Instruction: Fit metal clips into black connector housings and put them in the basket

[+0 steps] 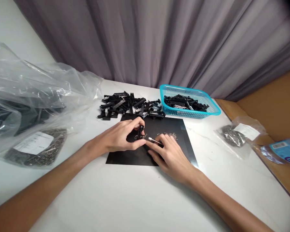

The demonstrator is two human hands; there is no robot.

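Note:
My left hand (120, 133) is closed around a small black plastic part (140, 131), its thumb and fingers gripping it upright above the black mat (130, 158). Just to the right, my right hand (169, 153) is bent over the mat with its index fingertip close to my left thumb. A thin stick with a white tip (154, 140) runs into the fingers of my right hand and points at the black part. Its far end is hidden by the fingers. Small shiny metal pieces (171, 135) lie scattered on the mat behind both hands.
A pile of black plastic parts (130, 104) lies behind the mat. The blue basket (215, 111) at back right holds more. Clear bags of metal pieces lie left (55, 145) and right (232, 137). A large plastic bag (45, 77) bulges at left, before a grey curtain (140, 38).

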